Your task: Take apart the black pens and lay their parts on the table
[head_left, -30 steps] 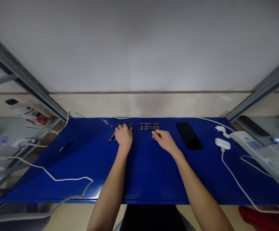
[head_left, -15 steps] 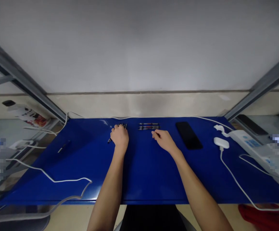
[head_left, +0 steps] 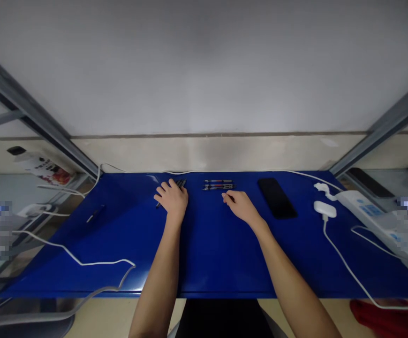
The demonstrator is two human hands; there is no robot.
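Fingers spread, my left hand (head_left: 172,199) lies over some dark pens (head_left: 180,182) on the blue table (head_left: 218,258); their ends stick out past the hand, and the rest is hidden beneath it. My right hand (head_left: 238,203) rests on the table with its fingers curled closed; whether anything is in them is too small to tell. Just beyond it, a small row of pens (head_left: 219,187) lies side by side, pointing left to right. Farther left, a single pen (head_left: 95,214) lies slanted.
A black phone (head_left: 277,198) lies right of my right hand. A white earbud case (head_left: 324,209) on a cable and a white power strip (head_left: 369,211) sit at the right. White cable (head_left: 102,263) crosses the left side. A bottle (head_left: 45,167) stands beyond the left edge.
My left hand has opened from a closed shape, its fingers now spread wider to the left over the pens. My right hand has hardly moved.
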